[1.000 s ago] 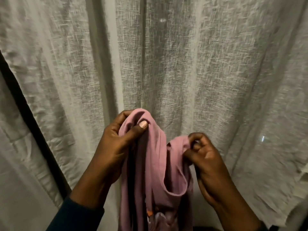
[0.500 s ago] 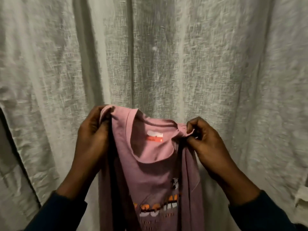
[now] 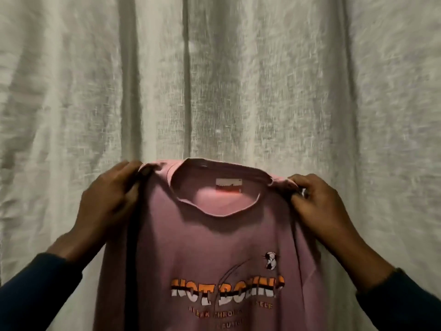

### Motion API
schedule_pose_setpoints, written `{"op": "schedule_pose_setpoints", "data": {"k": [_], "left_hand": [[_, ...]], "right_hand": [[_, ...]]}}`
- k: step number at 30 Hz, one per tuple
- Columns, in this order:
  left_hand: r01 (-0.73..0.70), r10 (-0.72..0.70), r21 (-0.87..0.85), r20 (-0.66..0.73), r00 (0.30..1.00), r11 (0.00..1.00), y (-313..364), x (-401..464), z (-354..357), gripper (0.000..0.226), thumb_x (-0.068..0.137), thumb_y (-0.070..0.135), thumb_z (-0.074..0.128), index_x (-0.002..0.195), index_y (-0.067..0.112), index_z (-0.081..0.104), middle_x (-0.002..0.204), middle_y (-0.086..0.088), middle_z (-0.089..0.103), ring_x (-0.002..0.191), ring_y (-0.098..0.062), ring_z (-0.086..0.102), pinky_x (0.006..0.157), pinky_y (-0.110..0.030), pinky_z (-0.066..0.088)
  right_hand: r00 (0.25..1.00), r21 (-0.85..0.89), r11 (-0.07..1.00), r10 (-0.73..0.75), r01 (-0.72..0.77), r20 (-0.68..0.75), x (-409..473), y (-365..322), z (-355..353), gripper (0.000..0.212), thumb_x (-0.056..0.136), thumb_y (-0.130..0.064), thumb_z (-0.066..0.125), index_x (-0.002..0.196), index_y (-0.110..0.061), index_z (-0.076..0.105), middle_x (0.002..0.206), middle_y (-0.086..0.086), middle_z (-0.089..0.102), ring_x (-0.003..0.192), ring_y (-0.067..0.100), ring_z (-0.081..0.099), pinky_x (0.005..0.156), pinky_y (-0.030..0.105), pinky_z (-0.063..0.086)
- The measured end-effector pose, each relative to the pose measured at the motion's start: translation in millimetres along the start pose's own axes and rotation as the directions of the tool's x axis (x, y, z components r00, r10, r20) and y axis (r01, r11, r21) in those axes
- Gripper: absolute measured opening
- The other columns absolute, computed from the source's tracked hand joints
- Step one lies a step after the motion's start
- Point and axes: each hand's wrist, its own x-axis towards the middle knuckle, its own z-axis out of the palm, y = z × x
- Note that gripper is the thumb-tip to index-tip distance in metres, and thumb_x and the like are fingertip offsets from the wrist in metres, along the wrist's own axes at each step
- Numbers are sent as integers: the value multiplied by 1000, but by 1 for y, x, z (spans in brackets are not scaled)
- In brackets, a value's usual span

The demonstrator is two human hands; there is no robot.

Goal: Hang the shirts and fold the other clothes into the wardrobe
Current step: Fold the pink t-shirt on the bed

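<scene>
My left hand [image 3: 112, 201] pinches the left shoulder seam of the pink T-shirt [image 3: 214, 247], fingers curled over the top edge with the cloth bunched under them. My right hand [image 3: 317, 206] does the same at the right shoulder, gripping a small gather of fabric just outside the collar [image 3: 214, 187]. Between the two hands the shirt hangs spread, front toward me, neck opening uppermost and the printed lettering [image 3: 224, 292] below it; the lower hem runs out of view.

I judge the shirt light and entirely limp: it sags between my hands and the collar droops in a shallow curve, so it will take no shape of its own. The knit looks soft and not slippery, and a plain pinch holds it. The shoulder seams, where I already have it, seem the right places, since they keep the neck open for a hanger. Its left side shows a dark vertical fold just inside my left hand, which I would shake out first.

Beyond the hands, behind the shirt, hangs a pale woven curtain [image 3: 238, 80] in long pleats. I see no wardrobe, hanger, basket or other container, so I cannot say what any holds.
</scene>
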Motion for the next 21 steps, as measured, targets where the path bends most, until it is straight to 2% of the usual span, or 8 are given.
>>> {"op": "schedule_pose_setpoints", "data": {"k": [2, 5, 8, 10, 13, 16, 19, 21], "left_hand": [[63, -47, 223, -73, 996, 973, 21, 11, 0, 41, 103, 47, 38, 100, 21, 69, 81, -5, 57, 69, -31, 57, 56, -32, 37], [319, -346, 277, 55, 937, 907, 49, 29, -7, 54, 103, 48, 31, 93, 16, 73, 87, -18, 69, 81, -39, 66, 69, -37, 42], [615, -562, -107, 311, 767, 781, 60, 47, -16, 58, 105, 43, 34, 79, 1, 63, 54, -17, 65, 45, -33, 65, 58, -34, 51], [788, -573, -414, 540, 616, 456, 66, 50, -20, 50, 107, 41, 37, 84, 0, 53, 47, -14, 58, 36, -31, 61, 43, -37, 55], [772, -487, -601, 620, 615, 210, 75, 43, -17, 44, 109, 42, 30, 97, 8, 56, 74, -19, 69, 52, -29, 70, 47, -38, 59], [445, -560, -683, 62, 826, 579, 93, 21, 4, 35, 109, 35, 36, 100, 15, 63, 98, -7, 69, 89, -29, 69, 75, -33, 53], [-129, -92, -366, -528, 844, 922, 107, -3, 12, 38, 108, 31, 36, 119, 6, 63, 106, -10, 65, 101, -28, 59, 94, -24, 43], [-371, 223, -185, -537, 814, 910, 88, -8, 22, 33, 108, 31, 33, 115, 8, 55, 102, -5, 59, 93, -26, 58, 99, -18, 42]], "right_hand": [[998, -293, 954, 51, -56, -27, 17, -7, 0, 22, 96, -30, 55, 76, -28, 64, 71, -6, 61, 67, 16, 58, 52, 27, 35], [960, -60, 966, 258, -252, 108, 35, -23, 1, 33, 98, -24, 52, 66, -16, 58, 56, 0, 54, 51, 19, 50, 46, 26, 31], [834, 429, 719, 422, -547, 356, 44, -42, -5, 27, 100, -10, 42, 83, -14, 62, 49, 4, 50, 38, 17, 49, 34, 18, 26], [797, 527, 601, 403, -601, 449, 43, -51, -6, 20, 103, -20, 48, 94, -19, 66, 51, 5, 62, 42, 19, 63, 30, 16, 34], [800, 695, 404, 386, -595, 460, 42, -61, -6, 17, 99, -15, 55, 88, -16, 67, 63, 10, 71, 51, 21, 70, 44, 22, 54], [897, 868, 358, 400, -344, 190, 39, -64, 5, 22, 96, 4, 46, 99, -11, 62, 76, 9, 72, 65, 21, 71, 65, 33, 62], [956, 595, 803, 169, 6, -238, 19, -63, 26, 30, 89, 8, 50, 101, -19, 58, 81, -5, 68, 72, 9, 63, 61, 22, 52], [988, 482, 874, 120, -61, -93, 14, -62, 41, 23, 89, 5, 53, 90, -17, 58, 77, 0, 68, 71, 17, 66, 56, 26, 53]]}}
